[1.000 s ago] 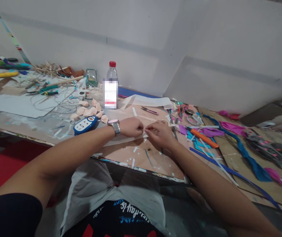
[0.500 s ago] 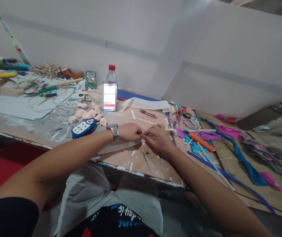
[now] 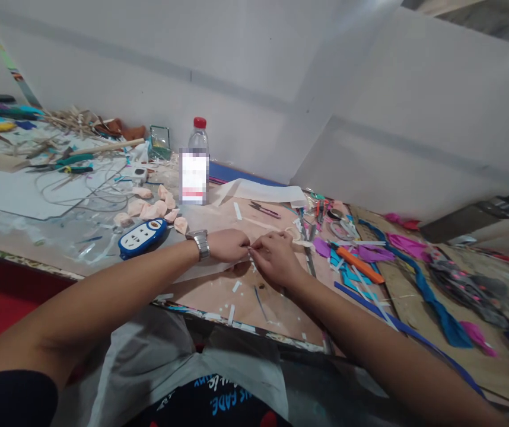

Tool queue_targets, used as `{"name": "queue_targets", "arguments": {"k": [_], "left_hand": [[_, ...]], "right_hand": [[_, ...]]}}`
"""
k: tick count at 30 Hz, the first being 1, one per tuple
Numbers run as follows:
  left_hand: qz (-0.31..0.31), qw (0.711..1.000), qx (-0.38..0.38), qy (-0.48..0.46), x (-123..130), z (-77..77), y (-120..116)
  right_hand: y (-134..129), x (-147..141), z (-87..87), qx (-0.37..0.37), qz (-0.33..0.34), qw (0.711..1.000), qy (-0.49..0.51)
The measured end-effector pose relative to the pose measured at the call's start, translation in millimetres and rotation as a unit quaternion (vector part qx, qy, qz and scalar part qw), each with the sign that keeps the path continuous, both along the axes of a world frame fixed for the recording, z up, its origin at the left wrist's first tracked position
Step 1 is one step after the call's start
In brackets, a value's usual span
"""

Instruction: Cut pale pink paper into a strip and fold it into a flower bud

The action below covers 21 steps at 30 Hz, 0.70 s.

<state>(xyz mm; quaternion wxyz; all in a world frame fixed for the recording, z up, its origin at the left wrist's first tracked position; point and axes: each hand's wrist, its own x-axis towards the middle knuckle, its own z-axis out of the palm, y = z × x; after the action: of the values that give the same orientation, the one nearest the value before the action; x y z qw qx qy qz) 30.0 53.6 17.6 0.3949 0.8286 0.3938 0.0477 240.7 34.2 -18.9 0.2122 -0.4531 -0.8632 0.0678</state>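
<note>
Compared with half a second ago, our left hand (image 3: 228,245) and right hand (image 3: 276,258) are slightly closer, fingertips almost meeting. The fingers of both pinch the white paper (image 3: 212,270), which runs under our left wrist near the table's (image 3: 281,317) front edge. We count one bottle (image 3: 199,140) towards the back edge, one snips (image 3: 264,210), one socket (image 3: 141,236).

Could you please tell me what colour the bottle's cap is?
The cap is red, best seen in the head view.
</note>
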Motion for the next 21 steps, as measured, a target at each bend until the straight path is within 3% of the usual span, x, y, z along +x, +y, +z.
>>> {"name": "queue_targets", "arguments": {"k": [10,16,21], "left_hand": [[0.047,0.991,-0.087,-0.088,-1,-10.3,8],[0.072,0.969,-0.191,-0.142,2,-24.2,9],[0.098,0.957,-0.225,-0.156,6,-28.4,8]], "right_hand": [[22,2,3.0,0.027,0.086,0.996,0.014],[29,7,1.6,0.038,0.112,0.992,0.051],[30,9,2.6,0.035,0.113,0.991,0.059]]}}
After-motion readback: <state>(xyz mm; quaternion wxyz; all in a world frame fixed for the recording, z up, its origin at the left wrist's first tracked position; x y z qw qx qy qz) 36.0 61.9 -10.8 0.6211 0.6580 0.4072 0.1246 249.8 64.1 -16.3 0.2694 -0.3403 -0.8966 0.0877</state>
